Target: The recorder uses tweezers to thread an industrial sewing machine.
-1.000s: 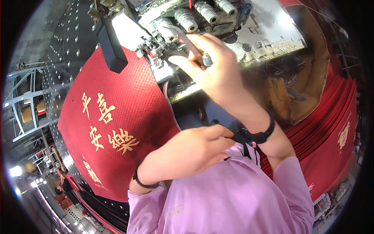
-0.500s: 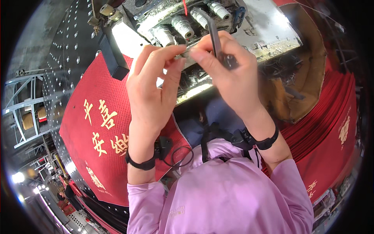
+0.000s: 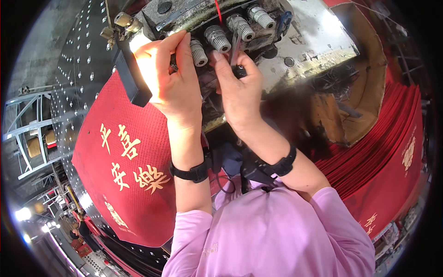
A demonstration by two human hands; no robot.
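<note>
Both of my hands are at the front of a worn sewing machine [image 3: 194, 18] with a row of several ribbed grey tension knobs [image 3: 218, 39]. My left hand [image 3: 173, 78] is beside the leftmost knob [image 3: 198, 52], thumb and forefinger pinched together; anything between them is too small to make out. My right hand [image 3: 240, 87] is closed around a slim grey metal tool with a dark end [image 3: 236, 46], like tweezers, which points up past the knobs. Its thumb is just below the second knob. A red thread [image 3: 218, 10] runs down to the machine between the middle knobs.
Red fabric panels with gold characters [image 3: 115, 161] lie at the left, and a stack of red fabric [image 3: 383, 157] is at the right. A cardboard box [image 3: 376, 78] stands by the machine's right side. A black bar [image 3: 131, 76] juts out left of my left hand.
My left hand has moved up and left to beside the leftmost knob. My right hand has shifted left and closer to the knobs, still holding the slim metal tool.
</note>
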